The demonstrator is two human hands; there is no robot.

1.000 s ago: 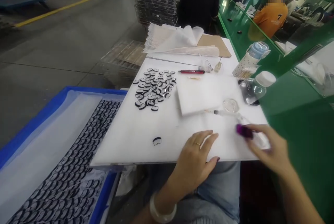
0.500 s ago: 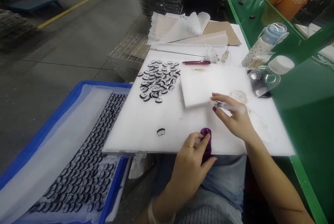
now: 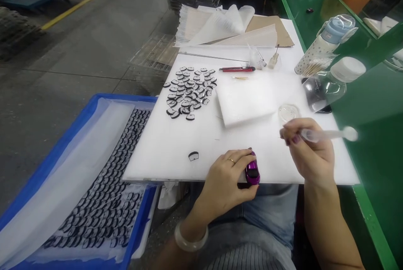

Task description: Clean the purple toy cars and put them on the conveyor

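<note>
My left hand (image 3: 225,175) is closed on a small purple toy car (image 3: 252,173) at the table's front edge, fingers on its far end and thumb at its near end. To the right, my right hand (image 3: 311,148) is raised over the white table, shut on a translucent plastic syringe (image 3: 321,135). Its rounded pale end points right; its tip is hidden in my fingers. A single black-edged curved clear piece (image 3: 193,156) lies left of the car. Farther back is a scattered pile of similar pieces (image 3: 189,91).
A white foam block (image 3: 245,102), a red pen-shaped cutter (image 3: 236,69) and a clear round dish (image 3: 288,112) lie farther back. At right stand a clear bottle (image 3: 327,87) and a dotted flask (image 3: 317,47) by a green wall. A blue tray (image 3: 97,106) of pieces sits lower left.
My right hand has moved right with the syringe, turning so its rear end points right. My left hand has shifted its grip, and more of the car's body shows now.
</note>
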